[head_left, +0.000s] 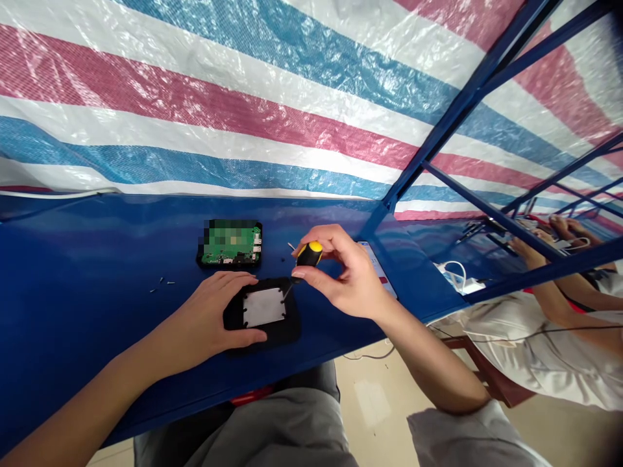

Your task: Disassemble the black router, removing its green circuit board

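My right hand (343,269) pinches a short yellow-and-black screwdriver (308,255) between thumb and fingers. Its thin shaft slants down to the right edge of a white plate (263,307) set in a black plastic housing (289,327). I cannot make out whether the tip sits in a screw. Lying on the blue table, the housing is gripped at its left side by my left hand (207,321), thumb along the near edge and fingers along the far edge. Behind it a green circuit board (228,243) rests in a black case half, partly blurred out.
Several small screws (162,281) lie to the left on the blue table (121,259). A phone-like flat device (377,267) is beyond my right hand. Blue metal bars (418,162) rise at the right, with another person's arms (559,285) past them. Striped sheeting (219,97) hangs behind.
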The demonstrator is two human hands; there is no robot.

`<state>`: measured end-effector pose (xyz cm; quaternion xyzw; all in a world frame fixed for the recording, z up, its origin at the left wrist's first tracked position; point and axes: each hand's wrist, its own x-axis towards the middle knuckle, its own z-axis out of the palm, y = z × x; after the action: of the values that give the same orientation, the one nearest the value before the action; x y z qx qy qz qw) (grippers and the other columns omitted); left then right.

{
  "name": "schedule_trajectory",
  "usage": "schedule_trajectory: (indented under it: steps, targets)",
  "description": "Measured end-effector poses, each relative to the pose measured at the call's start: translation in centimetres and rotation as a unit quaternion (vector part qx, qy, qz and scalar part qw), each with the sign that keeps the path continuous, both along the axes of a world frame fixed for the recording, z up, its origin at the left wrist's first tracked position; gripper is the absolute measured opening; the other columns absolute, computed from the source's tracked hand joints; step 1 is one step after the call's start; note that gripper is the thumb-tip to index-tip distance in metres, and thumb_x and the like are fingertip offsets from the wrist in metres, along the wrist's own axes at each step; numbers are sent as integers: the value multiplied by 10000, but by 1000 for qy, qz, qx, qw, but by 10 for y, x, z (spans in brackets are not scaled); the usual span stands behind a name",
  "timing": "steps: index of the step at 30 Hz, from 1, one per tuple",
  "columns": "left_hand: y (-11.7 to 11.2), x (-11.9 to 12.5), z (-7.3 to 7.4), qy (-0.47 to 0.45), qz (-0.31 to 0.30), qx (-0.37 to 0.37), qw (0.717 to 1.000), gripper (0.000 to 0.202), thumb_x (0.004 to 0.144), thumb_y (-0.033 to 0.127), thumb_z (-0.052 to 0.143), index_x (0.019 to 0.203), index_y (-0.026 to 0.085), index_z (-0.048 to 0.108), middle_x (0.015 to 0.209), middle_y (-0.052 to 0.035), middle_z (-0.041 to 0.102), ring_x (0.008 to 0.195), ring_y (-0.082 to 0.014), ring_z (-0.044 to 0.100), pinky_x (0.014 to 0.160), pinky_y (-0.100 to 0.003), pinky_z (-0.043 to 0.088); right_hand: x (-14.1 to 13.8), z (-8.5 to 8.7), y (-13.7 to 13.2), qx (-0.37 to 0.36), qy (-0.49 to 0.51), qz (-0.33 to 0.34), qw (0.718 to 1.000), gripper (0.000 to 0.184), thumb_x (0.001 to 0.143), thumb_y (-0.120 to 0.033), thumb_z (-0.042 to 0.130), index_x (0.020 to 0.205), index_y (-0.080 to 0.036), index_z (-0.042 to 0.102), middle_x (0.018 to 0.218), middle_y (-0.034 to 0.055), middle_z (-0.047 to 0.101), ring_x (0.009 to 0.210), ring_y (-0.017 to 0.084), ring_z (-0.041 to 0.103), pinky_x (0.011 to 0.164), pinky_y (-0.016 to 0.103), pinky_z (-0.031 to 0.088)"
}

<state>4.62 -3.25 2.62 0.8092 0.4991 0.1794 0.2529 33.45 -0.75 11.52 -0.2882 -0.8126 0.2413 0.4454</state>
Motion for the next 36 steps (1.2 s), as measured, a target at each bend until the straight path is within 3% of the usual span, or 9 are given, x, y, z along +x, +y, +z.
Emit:
schedule_trajectory:
  steps: [4,7,11,16,22,27,30,32,36]
  targets:
    - [-8,-3,-6,69,-11,19,997,1175,790,818,777,1741,321,300,1736,-108,452,1602,-414,406,1246,-576,461,-2,7,-1,-12,-3,54,998,215,1051,-215,633,1258,-255,674,1226,64,766,1065,197,765,895,348,664]
    - [-10,0,-6,88,-19,34,995,1185,791,796,780,1751,298,296,1736,-110,464,1612,-425,392,1263,-579,444,-3,11,2,52,-15,47,997,270,1015,-156,593,1251,-233,699,1240,94,732,1142,228,731,983,413,644]
    - [-9,4,2,106,-24,7,994,1160,818,789,752,1751,263,306,1744,-124,452,1627,-420,367,1278,-595,426,-6,12,6,107,-18,8,994,180,983,-219,746,1163,-225,744,1116,77,710,1046,219,707,921,384,641]
    - [-10,6,7,112,-15,-22,993,1191,819,821,720,1761,241,279,1778,-123,408,1646,-417,342,1283,-589,422,-8,9,6,11,10,75,997,371,1051,-169,591,1412,-252,618,1219,76,743,1126,203,738,977,375,645]
    - [-13,5,1,113,-23,-8,993,1172,865,855,657,1766,216,265,1769,-137,423,1639,-414,364,1278,-568,432,-12,7,9,56,24,64,996,272,1000,-229,745,1268,-247,701,1198,77,738,1129,221,714,1005,403,630]
    - [-15,0,-15,92,-20,45,995,1120,902,838,643,1774,269,232,1765,-121,437,1611,-400,419,1257,-539,454,-16,6,9,14,23,83,996,318,1054,-179,531,1353,-254,607,1228,80,734,1166,218,725,1003,424,639]
    - [-15,-2,-21,85,-19,57,995,1119,897,821,665,1776,293,218,1766,-106,440,1607,-406,424,1243,-524,466,-18,3,11,54,26,57,997,186,1009,-241,696,1193,-250,673,1200,73,732,1146,234,715,1003,427,631]
    - [-15,-3,-23,82,-18,59,995,1124,889,818,672,1776,295,221,1765,-109,442,1603,-418,427,1239,-531,468,-20,1,11,28,45,57,997,323,995,-266,755,1296,-264,640,1155,56,748,1083,215,733,987,402,639]
    - [-15,-3,-23,78,-16,54,995,1131,894,830,654,1779,289,205,1757,-130,449,1589,-421,446,1235,-549,471,-19,2,9,-38,55,104,992,315,1071,-181,542,1372,-270,578,1309,89,740,1261,220,725,1061,423,622]
